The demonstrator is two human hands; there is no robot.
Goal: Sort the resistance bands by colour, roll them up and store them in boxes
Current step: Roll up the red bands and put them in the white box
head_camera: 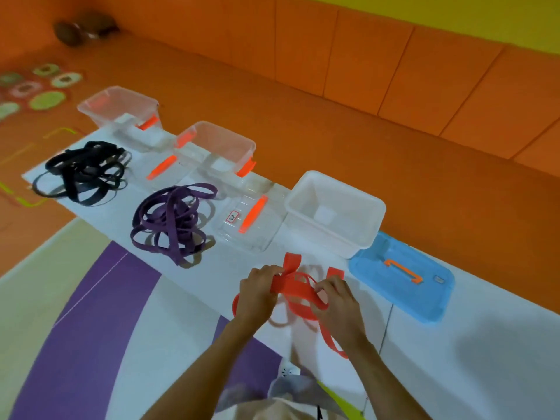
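Left hand (259, 291): near 6 o'clock, fingers curled shut around a bunched end of the orange bands (298, 294), knuckles up.
Right hand (339, 301): just right of the left hand, thumb and fingers pinching a flat strip of the same orange bands.
Orange bands: a loose tangle on the white sheet (485, 344) between and under both hands; two loop ends stand up toward 12 o'clock, one strap trails toward 5 o'clock past the right wrist.
Blue lid (403, 280): flat on the sheet at about 3 o'clock from the hands, orange handle on top, near the bands but apart.
White box (335, 207): open, at about 1 o'clock from the hands, its corner touching or just over the blue lid.
Clear lid (250, 219): flat, orange handle and a small label, at 11 o'clock from the hands, just left of the white box.
Purple bands (172, 219): a loose heap at 10 o'clock, left of the clear lid.
Middle clear box (216, 148): open, orange latches, beyond the purple bands; a second clear lid (160, 168) lies to its left.
Black bands (83, 172): a heap further toward 10 o'clock, near the sheet's far-left end.
Far clear box (119, 109): open, at the sheet's far edge, beyond the black bands.
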